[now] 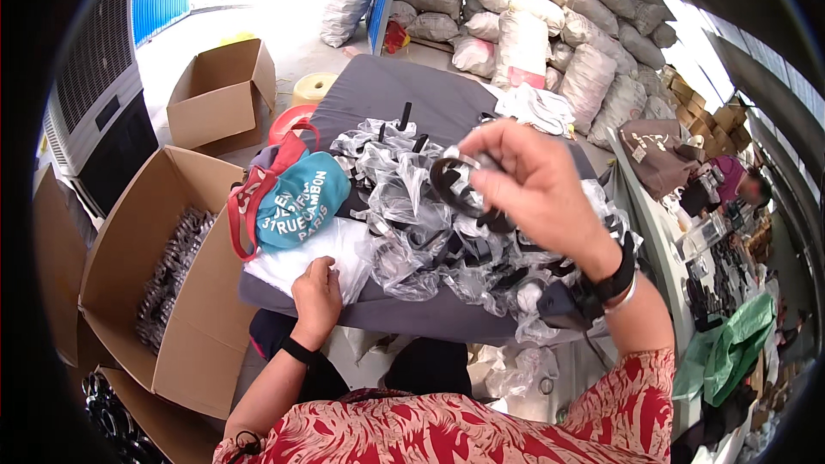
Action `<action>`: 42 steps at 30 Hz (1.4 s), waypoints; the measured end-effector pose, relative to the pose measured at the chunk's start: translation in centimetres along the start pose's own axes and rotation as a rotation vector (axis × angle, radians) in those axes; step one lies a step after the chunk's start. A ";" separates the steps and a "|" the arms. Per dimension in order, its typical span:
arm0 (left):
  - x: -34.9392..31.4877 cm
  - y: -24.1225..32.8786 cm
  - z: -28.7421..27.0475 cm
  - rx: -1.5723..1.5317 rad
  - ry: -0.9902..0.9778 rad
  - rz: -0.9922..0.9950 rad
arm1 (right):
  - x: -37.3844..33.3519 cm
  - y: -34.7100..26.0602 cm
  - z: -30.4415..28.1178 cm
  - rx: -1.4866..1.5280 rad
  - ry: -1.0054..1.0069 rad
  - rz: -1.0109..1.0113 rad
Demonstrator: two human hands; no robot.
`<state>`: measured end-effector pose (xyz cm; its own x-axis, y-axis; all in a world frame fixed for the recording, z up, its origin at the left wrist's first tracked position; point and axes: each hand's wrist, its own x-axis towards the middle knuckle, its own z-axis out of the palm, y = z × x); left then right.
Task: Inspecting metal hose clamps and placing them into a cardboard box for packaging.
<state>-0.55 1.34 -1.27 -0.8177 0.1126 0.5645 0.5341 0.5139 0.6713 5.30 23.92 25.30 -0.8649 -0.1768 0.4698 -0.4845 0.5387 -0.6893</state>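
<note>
My right hand (524,174) is raised over the table's middle, thumb and fingers closed on a coiled black belt (454,185). Below it, a heap of clear plastic bags (404,193) with black strap-like pieces spreads across the grey-covered table (378,86). At the near left edge, my left hand (316,296) has its fingers curled in against a stack of flat white plastic bags (279,268), seeming to pinch the edge of one. A teal cloth bag with white lettering and red straps (305,198) lies on the stack's far side.
Left of me stands a large open carton (193,326) holding shiny wrapped pieces; another open carton (219,94) is farther back. White cloths (533,109) lie on the table's far right. Stuffed sacks (524,43) pile up behind. A long table (657,232) runs along the right.
</note>
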 end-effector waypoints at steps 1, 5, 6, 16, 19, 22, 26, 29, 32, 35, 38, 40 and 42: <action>-0.2 -0.2 0.0 0.008 -0.003 -0.001 | -2.2 -0.2 1.0 0.046 -0.033 0.075; -0.1 -1.1 0.3 -0.068 0.005 0.015 | -9.1 1.1 5.1 -0.101 -0.137 0.209; 0.0 -1.0 0.1 -0.068 -0.008 -0.012 | -10.5 2.3 6.5 -0.118 -0.122 0.192; 0.8 -1.8 0.7 -0.272 0.074 -0.282 | -17.0 10.0 12.7 -0.197 0.069 0.308; 1.7 -2.2 1.1 -0.375 0.040 -0.371 | -18.0 10.1 12.2 -0.219 -0.126 0.464; 2.0 -2.9 2.5 -0.342 -0.031 -0.293 | -19.3 10.8 12.1 -0.339 -0.152 0.141; 1.6 -5.2 1.5 -0.324 -0.019 -0.351 | -19.2 11.1 13.2 -0.496 -0.204 0.008; 1.3 -6.0 0.9 -0.307 -0.024 -0.356 | -18.6 10.4 13.5 -0.595 -0.256 0.036; 1.4 -5.3 0.7 -0.361 -0.035 -0.397 | -17.8 9.2 13.6 -0.556 -0.177 0.073; 1.7 -4.7 -0.2 -0.322 -0.066 -0.406 | -16.0 8.8 13.3 -0.277 -0.134 0.167; 2.1 -3.6 -0.1 -0.373 -0.091 -0.385 | -14.3 7.2 13.2 -0.116 0.020 0.257; 2.7 -2.6 1.4 -0.498 -0.124 -0.403 | -13.6 9.4 13.4 0.196 0.110 0.425; 2.2 -1.3 1.4 -0.682 -0.102 -0.462 | -12.0 9.4 14.0 0.404 0.117 0.485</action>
<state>-3.38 2.11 -1.57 -0.9846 0.1099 0.1363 0.1258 -0.0975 0.9872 9.24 19.63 5.47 -0.9893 0.1122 0.0933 -0.0724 0.1779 -0.9814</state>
